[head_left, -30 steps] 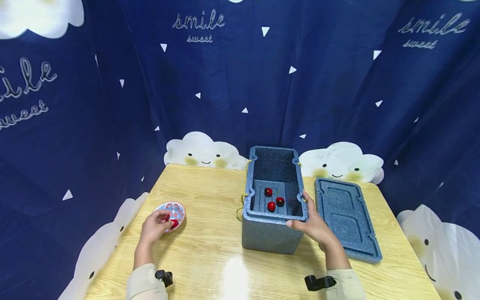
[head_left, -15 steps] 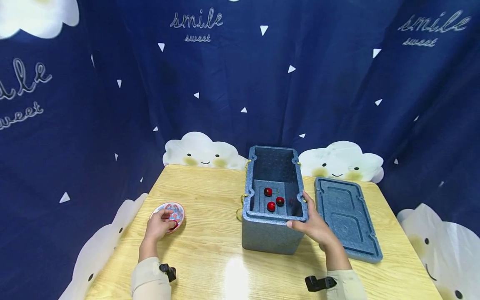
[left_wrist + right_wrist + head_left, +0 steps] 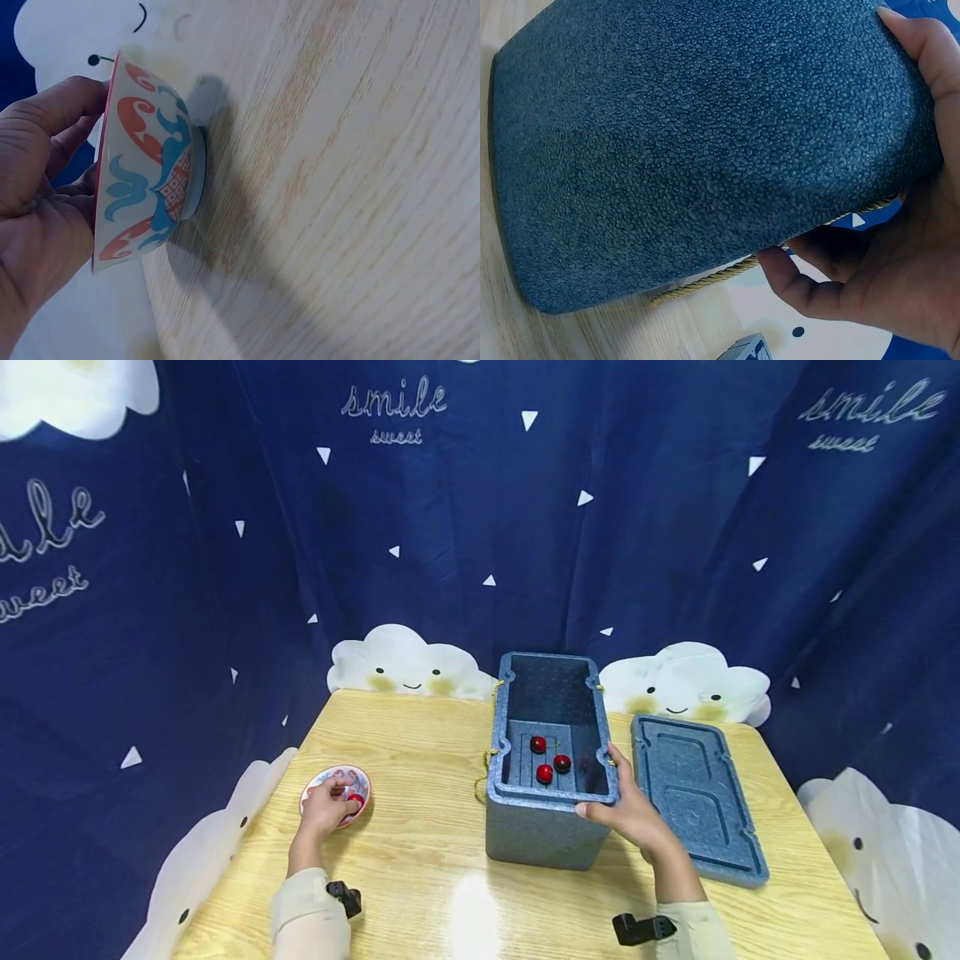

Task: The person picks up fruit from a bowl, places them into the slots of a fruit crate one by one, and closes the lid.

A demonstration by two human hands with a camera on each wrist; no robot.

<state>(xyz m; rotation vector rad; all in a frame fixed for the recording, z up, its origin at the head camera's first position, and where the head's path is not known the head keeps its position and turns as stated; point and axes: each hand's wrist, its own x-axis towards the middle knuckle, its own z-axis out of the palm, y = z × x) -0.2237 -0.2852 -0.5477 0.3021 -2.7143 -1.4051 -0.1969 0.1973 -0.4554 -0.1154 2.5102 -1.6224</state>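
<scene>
On the left of the table, my left hand (image 3: 327,810) reaches over the rim of a small patterned bowl (image 3: 142,161). Its thumb and fingers close about a red cherry (image 3: 356,801) inside; in the left wrist view the bowl's wall hides the fingertips. My right hand (image 3: 633,810) grips the near right corner of a blue-grey foam box (image 3: 543,835), thumb at the front rim and fingers along the right side. The right wrist view shows the thumb and fingers around the box wall (image 3: 705,150). Three dark red cherries, one of them a cherry (image 3: 543,773) nearest the front, lie on the box floor.
The box's lid (image 3: 697,797) lies flat on the table (image 3: 405,877), right of the box. A yellow cord (image 3: 483,772) hangs at the box's left side. Behind stands a dark blue curtain (image 3: 450,527) with clouds printed on it.
My left hand has shifted slightly to the right and deeper over the bowl, the red cherry moving with its fingertips. The right hand, the box and its cherries have stayed put.
</scene>
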